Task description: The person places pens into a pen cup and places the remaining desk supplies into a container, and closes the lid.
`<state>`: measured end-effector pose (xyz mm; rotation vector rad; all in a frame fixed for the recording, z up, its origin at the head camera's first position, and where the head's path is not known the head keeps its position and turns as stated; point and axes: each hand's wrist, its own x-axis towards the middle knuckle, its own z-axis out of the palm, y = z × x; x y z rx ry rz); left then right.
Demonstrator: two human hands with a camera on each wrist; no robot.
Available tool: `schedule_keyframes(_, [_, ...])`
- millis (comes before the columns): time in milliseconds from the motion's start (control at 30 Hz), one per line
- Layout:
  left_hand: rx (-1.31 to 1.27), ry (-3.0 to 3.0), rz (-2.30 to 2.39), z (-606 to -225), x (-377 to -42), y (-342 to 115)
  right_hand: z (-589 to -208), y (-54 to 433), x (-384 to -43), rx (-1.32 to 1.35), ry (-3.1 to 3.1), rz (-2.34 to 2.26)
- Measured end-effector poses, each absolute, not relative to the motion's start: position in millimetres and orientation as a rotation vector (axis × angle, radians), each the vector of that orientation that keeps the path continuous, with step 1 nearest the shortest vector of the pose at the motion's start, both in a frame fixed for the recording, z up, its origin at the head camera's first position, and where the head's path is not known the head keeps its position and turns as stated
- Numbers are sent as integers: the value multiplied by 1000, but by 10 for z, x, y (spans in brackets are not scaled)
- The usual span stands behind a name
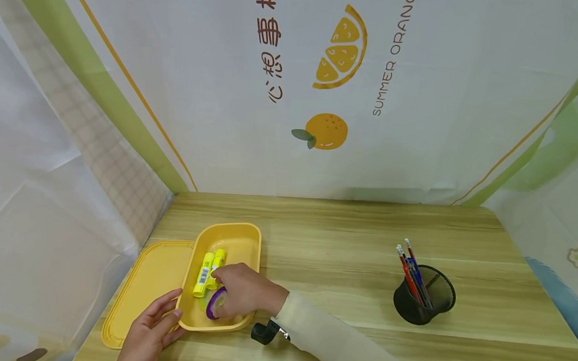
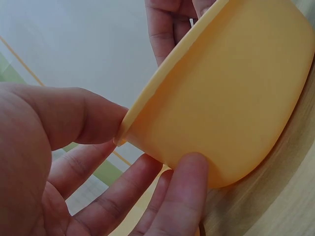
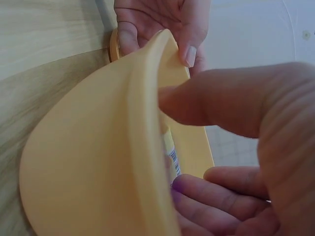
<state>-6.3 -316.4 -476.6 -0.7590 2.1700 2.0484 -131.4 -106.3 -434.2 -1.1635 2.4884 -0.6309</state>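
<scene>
A yellow plastic box (image 1: 237, 231) sits on the table at the left, with two bright yellow glue sticks (image 1: 204, 274) lying inside. My left hand (image 1: 151, 326) grips its near left corner. In the left wrist view the thumb (image 2: 93, 118) presses the rim while the fingers lie against the outer wall. My right hand (image 1: 246, 293) reaches down into the box and holds a purple-rimmed ring, like a roll of tape (image 1: 215, 303), at the near end beside the glue sticks. The box wall partly hides the right fingers (image 3: 216, 196) in the right wrist view.
A yellow lid (image 1: 151, 282) lies flat on the table left of the box, partly under it. To the right stands a black mesh pen holder (image 1: 440, 297) with several pens and pencils. White printed cloth (image 1: 407, 165) hangs behind the wooden table (image 1: 325, 237).
</scene>
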Motion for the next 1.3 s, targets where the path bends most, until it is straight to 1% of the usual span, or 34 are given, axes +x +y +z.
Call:
schedule_keyframes(300, [-768, 2180, 2027, -4765, -72, -3158, -4371, -1062, -1320, -1141, 2505, -631])
schedule_keyframes(633, [-792, 2185, 2015, -4772, -83, -3150, -4410, -1015, -1321, -1168, 2492, -737])
schedule_keyframes(967, [-774, 2206, 2013, -4763, -81, -3147, -4418, -963, -1306, -1152, 2439, -911])
schedule_keyframes(1300, [-774, 2266, 1958, -4732, -93, -3166, -4479, -848, -1279, -1154, 2402, -1201])
